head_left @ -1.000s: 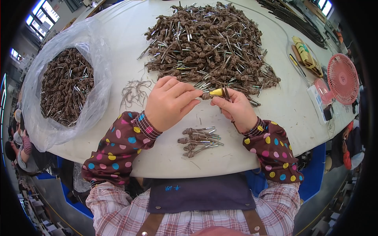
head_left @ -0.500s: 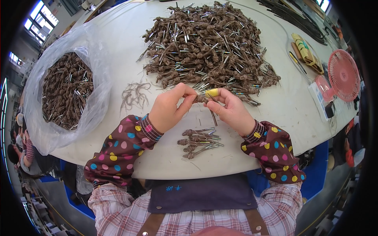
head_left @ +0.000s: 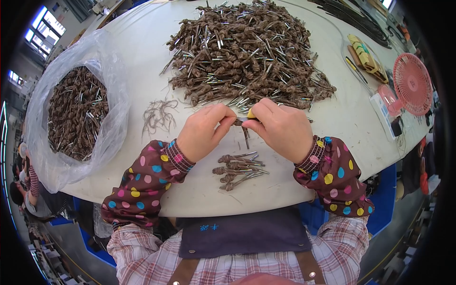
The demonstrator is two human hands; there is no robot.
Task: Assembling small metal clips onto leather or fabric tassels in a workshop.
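My left hand (head_left: 206, 130) pinches one end of a brown knotted cord (head_left: 246, 137) between thumb and forefinger. Against it, my right hand (head_left: 286, 129) is closed, thumb pressed on the cord; a tip of the cord hangs down between the hands. A yellow wrap (head_left: 251, 114) shows at the right forefinger. A thin silvery glint lies between the fingertips, too small to name. Below the hands, several similar knotted cords with metal tips (head_left: 237, 170) lie in a row. Beyond them rises a large heap of such cords (head_left: 247, 57).
A clear plastic bag (head_left: 118, 102) at the left holds more knotted cords. Loose thread scraps (head_left: 159, 116) lie beside it on the white table (head_left: 199, 197). At right are a pink fan (head_left: 412, 84), a white power strip (head_left: 383, 114) and a yellow-wrapped bundle (head_left: 365, 54).
My right hand has rolled over, its back now facing up and its fingers closer to the left hand. The yellow wrap is more hidden. The left hand stays pinched on the cord.
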